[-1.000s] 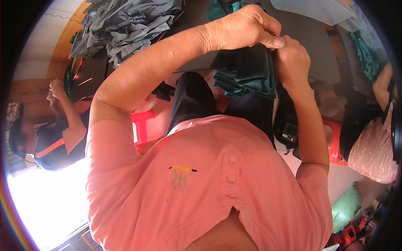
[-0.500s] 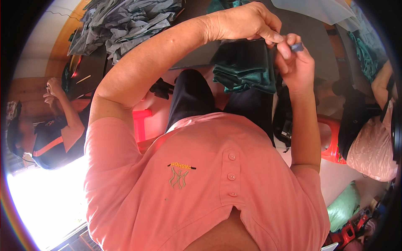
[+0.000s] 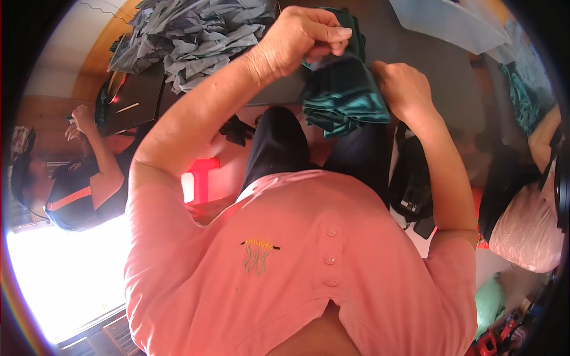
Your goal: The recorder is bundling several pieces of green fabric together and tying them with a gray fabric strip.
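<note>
Dark tabletop | left hand pinches green cloth | right hand grips its edge

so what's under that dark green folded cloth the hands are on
The dark green folded cloth lies on the person's lap, over dark trousers. Left hand pinches its top, right hand its side. Anything directly beneath is covered.

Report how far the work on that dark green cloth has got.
Done: nothing shows as finished; I cannot tell. In hand: the left hand pinches the top of the dark green cloth, the right hand grips its right edge, over the lap. Left: a heap of grey cloth pieces lies on the table beyond.
</note>
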The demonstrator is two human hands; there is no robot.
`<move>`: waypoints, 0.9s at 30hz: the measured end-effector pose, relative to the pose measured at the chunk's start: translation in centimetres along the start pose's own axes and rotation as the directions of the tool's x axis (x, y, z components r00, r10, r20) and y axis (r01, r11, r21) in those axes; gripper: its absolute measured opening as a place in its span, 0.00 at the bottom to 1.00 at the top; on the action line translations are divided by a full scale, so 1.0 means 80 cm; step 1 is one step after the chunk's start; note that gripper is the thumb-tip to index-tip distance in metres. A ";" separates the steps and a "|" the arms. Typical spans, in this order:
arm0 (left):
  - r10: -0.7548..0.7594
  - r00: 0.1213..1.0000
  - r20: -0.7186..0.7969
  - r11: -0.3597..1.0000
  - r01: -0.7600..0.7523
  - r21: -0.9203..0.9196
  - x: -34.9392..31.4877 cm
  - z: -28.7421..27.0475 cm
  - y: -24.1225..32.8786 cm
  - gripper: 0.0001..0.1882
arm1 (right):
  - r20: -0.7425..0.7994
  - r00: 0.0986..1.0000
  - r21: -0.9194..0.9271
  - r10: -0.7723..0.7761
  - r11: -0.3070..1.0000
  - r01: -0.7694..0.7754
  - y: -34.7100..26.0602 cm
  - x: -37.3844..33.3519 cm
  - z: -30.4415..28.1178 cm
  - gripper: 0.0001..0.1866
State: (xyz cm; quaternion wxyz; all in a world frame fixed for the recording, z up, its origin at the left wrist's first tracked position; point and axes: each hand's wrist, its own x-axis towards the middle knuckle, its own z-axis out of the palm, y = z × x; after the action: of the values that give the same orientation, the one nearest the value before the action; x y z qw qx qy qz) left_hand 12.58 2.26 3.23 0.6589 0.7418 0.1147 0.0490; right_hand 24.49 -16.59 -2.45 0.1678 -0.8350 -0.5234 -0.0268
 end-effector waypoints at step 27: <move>0.557 0.811 0.178 0.396 -0.447 0.802 0.003 0.052 -0.025 0.07 | 0.043 0.992 -0.124 -0.122 0.984 0.126 -0.015 -0.010 0.011 0.07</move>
State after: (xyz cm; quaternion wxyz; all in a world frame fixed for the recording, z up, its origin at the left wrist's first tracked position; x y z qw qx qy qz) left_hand 13.51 -1.53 0.69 0.1864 0.9527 -0.0662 0.2307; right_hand 22.96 -16.57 -3.14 0.1033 -0.8100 -0.5745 -0.0555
